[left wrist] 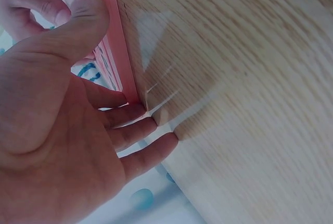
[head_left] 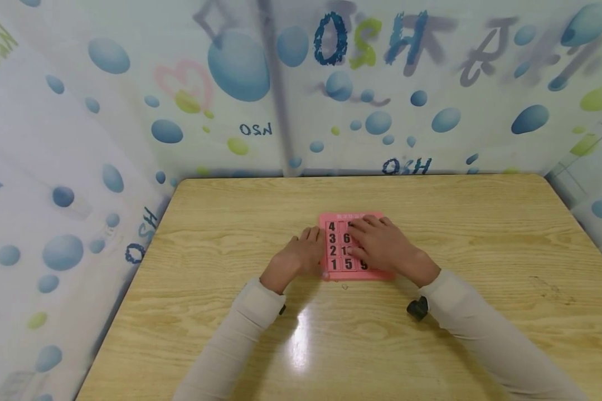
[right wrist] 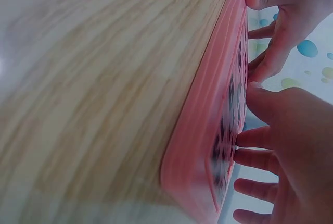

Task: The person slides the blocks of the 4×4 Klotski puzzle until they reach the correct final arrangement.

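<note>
Gently does it: your left hand [head_left: 305, 253], fingers slightly apart, touches the pink plastic number puzzle [head_left: 340, 251] on the wood-grain table [head_left: 371, 345]; your right hand [head_left: 381, 243] spreads above, where straight, light pushes should serve best.

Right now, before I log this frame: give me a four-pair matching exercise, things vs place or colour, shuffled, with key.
Things:
1. left hand
2. table
3. right hand
4. number puzzle

Matches:
A. over the numbered face of the number puzzle
B. pink frame with black digits
C. at the number puzzle's left edge in the head view
D. light brown with wood grain

Pairs: 1-C, 2-D, 3-A, 4-B
</note>
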Motion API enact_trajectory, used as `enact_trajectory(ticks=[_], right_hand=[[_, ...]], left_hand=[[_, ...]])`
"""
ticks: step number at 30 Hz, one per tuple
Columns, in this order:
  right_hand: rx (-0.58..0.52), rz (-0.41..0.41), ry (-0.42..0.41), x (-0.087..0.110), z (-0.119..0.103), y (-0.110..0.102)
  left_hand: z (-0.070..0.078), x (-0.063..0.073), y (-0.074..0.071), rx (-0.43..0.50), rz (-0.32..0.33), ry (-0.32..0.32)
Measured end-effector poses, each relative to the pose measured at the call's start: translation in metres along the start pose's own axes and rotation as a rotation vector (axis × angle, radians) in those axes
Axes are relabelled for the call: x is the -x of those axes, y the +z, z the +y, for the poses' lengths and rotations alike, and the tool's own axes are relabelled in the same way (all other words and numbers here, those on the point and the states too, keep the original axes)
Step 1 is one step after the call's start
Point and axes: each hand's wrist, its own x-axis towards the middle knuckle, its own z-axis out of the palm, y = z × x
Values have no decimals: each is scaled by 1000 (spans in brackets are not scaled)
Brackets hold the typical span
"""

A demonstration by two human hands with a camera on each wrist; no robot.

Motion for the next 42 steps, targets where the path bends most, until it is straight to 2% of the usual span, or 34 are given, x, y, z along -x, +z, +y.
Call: enact_trajectory(ticks=[7,17,22,27,32,36,42], right_hand=[[52,8,-4,5,6,1],[47,49,-13,12,11,0],[8,38,-10,5,3,-1],[-22,31,-29,-10,-9,0],[-17,-18,-52,-20,-20,2],[0,-48,-41,-21,-23,2],[12,-35,-20,-17,-20,0]], left_hand=[[0,1,-1,6,1,-4],[0,0,0,14,-9,-6],[-1,-1,0,13,-20,-7],[-1,-1,0,6,-24,-5],[0,-2,1,-38,-27,2],[0,-2,1,-58,-22,3],[-1,-1,0,-48,-25,3]])
